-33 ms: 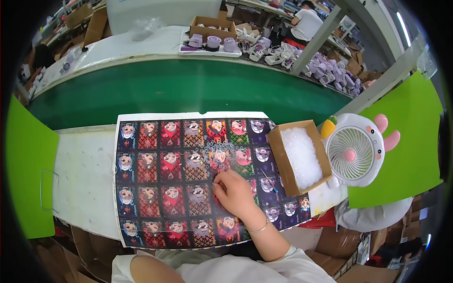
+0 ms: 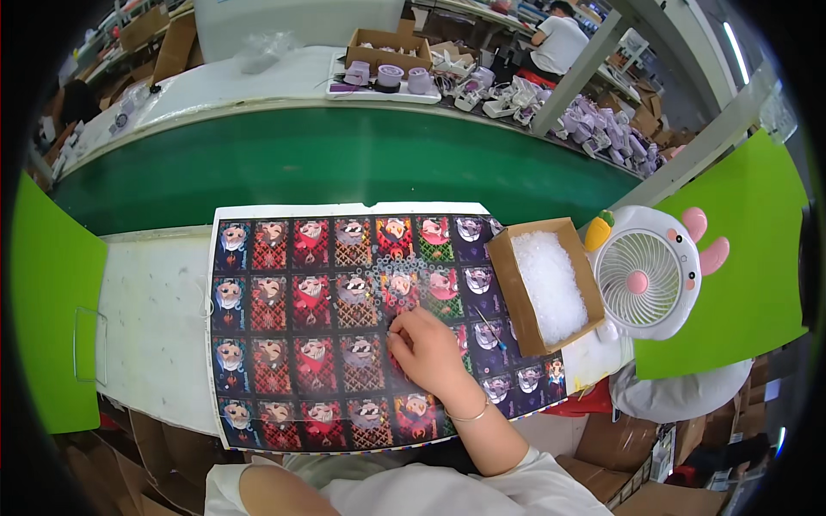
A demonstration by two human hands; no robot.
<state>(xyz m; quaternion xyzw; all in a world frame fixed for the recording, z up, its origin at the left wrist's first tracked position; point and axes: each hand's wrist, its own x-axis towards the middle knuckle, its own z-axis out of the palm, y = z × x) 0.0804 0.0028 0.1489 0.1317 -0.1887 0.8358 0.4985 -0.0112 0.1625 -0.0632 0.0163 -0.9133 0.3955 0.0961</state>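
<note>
A large printed sheet (image 2: 284, 344) with a grid of cartoon character pictures lies flat on the white table (image 2: 155, 327). A loose cluster of small clear pieces (image 2: 387, 275) is spread over its upper middle. My right hand (image 2: 430, 354) rests on the sheet just below that cluster, fingers curled and fingertips down at the nearest pieces. Whether a piece is pinched between them is hidden. A thin bracelet circles the wrist. My left hand is out of sight; only a sleeve and upper arm (image 2: 284, 492) show at the bottom edge.
An open cardboard box (image 2: 509, 288) of white clear bits stands at the sheet's right edge, a white animal-shaped fan (image 2: 647, 277) beside it. A green conveyor belt (image 2: 344, 163) runs behind. Green panels (image 2: 43, 301) flank both sides. Another person (image 2: 559, 39) sits far back.
</note>
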